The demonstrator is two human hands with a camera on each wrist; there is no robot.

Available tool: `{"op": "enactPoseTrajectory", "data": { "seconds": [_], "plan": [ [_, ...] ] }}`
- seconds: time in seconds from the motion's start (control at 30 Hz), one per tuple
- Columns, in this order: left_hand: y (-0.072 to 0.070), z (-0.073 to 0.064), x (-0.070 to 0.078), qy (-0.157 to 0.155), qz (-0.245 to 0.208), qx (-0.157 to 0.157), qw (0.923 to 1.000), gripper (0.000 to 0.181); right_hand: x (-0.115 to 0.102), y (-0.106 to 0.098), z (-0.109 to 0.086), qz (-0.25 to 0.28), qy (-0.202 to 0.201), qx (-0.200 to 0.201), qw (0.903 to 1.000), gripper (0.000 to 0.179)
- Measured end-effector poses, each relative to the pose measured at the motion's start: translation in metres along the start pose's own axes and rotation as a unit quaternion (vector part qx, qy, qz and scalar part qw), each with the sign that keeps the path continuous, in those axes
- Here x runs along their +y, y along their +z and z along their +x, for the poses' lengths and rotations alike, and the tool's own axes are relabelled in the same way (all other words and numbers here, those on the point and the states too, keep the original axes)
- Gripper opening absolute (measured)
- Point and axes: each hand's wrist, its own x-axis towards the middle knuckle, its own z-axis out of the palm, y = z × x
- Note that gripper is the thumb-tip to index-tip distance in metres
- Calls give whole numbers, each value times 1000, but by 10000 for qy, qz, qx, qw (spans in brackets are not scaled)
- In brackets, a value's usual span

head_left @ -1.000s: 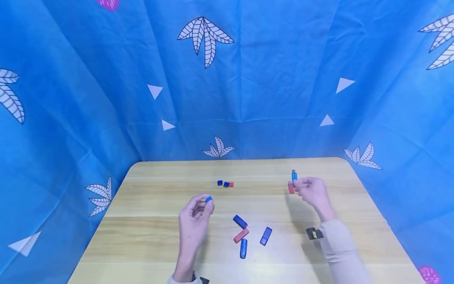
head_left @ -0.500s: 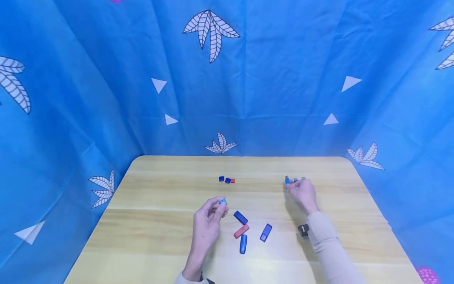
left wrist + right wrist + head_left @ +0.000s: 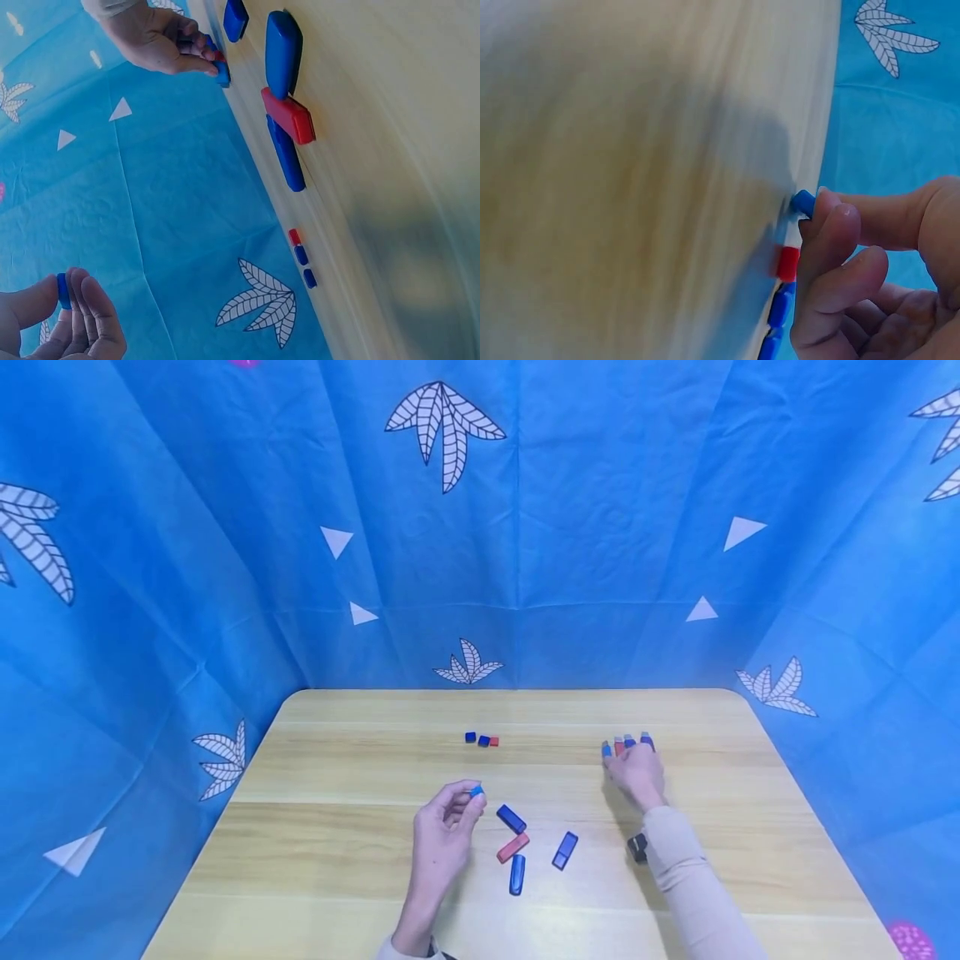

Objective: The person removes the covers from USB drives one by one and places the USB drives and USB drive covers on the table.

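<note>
My left hand [image 3: 442,843] pinches a small blue cap [image 3: 477,791] between thumb and fingertips, raised over the table; the left wrist view shows the cap [image 3: 64,291] side-on. At the back right, my right hand [image 3: 637,775] pinches a blue USB flash drive [image 3: 607,749] low over the table, its body partly hidden by the fingers. Right beside it stand a red flash drive [image 3: 618,746] and two dark blue ones in a row, their metal plugs pointing to the back. In the right wrist view, the red drive [image 3: 787,264] is nearest to my fingertips.
Two dark blue caps [image 3: 470,737] and a red cap [image 3: 494,742] lie at the back middle. Nearer, a dark blue flash drive [image 3: 512,818], a red one [image 3: 513,847] and a blue one [image 3: 517,874] lie close together, with another dark blue one [image 3: 565,851] to their right.
My right hand has brought the blue flash drive down and left, to the left end of the row. My left hand has moved right with the blue cap. The view has shifted slightly.
</note>
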Motion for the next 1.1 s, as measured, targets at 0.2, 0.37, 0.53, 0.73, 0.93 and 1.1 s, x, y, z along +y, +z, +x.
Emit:
{"op": "enactPoseTrajectory", "data": {
  "seconds": [0.2,0.37,0.53,0.73,0.93,1.1],
  "plan": [
    [4,1,1,47,229,34,9997,17,4,-3,4,-22,166,-8,9999,46],
    [6,2,3,39,203,-9,9998,18,3,-4,6,-187,197,53,9996,44],
    [8,3,4,3,136,-61,9999,18,6,-6,5,-266,81,145,9995,47],
    [9,8,2,83,328,-62,9994,17,-2,-17,-9,-87,-334,143,9993,53],
    [13,18,3,333,354,-168,9987,16,-18,-32,-30,-13,-755,202,9969,48],
    [18,31,4,527,712,-153,9960,17,-29,-46,-51,11,-1065,257,9940,44]
  ]
}}
